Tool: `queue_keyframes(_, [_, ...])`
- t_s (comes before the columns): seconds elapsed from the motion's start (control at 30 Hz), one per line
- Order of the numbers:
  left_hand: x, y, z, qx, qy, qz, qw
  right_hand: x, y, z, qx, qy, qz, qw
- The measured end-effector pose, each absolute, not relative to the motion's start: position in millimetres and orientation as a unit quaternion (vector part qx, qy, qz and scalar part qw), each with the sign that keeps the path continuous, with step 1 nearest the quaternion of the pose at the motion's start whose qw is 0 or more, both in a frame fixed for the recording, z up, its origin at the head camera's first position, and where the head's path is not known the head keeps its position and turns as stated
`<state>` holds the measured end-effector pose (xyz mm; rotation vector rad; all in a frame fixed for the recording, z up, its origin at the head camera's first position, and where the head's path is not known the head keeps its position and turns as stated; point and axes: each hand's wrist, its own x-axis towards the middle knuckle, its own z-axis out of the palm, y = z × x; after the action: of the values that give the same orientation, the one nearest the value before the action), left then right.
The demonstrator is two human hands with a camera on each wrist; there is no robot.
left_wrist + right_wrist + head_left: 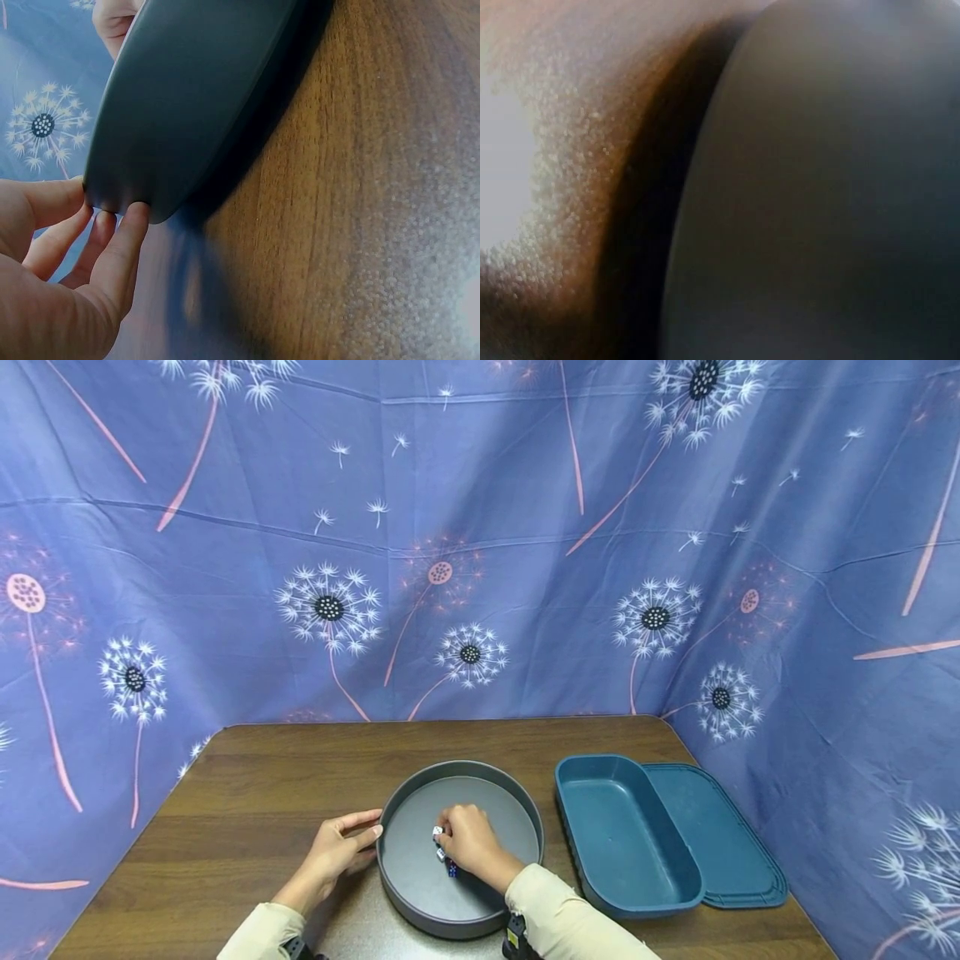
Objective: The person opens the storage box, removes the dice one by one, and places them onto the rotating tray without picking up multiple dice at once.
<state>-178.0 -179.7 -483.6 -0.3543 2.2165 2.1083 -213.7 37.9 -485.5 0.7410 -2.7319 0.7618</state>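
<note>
A round dark grey pan [420,893] stands on the wooden table. At its left side my left hand [333,852] touches the outer wall and rim with thumb and fingertips. The left wrist view shows this hand [67,277] with its fingers fairly straight against the pan wall [187,90]. Inside the pan, my right hand [471,842] has curled fingers and pinches a white die [437,832]. Just below it are another white die [441,854] and a dark blue die [452,868]. The right wrist view holds only the blurred pan wall [802,195]; the hand is hidden there.
Right of the pan sits a teal rectangular tub [626,835]. Its matching flat lid [720,835] lies beside it, partly behind the tub. A blue dandelion-print cloth [525,635] hangs behind and along both sides of the table [285,768].
</note>
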Motion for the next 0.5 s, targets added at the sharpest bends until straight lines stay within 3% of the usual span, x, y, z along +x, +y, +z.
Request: queue_keyframes(0.5, [-177.0,-180.2,-483.1,-0.12,0.717,0.685,0.045,-214.9,39.3,-480.5,0.248,-0.926,0.267,0.099])
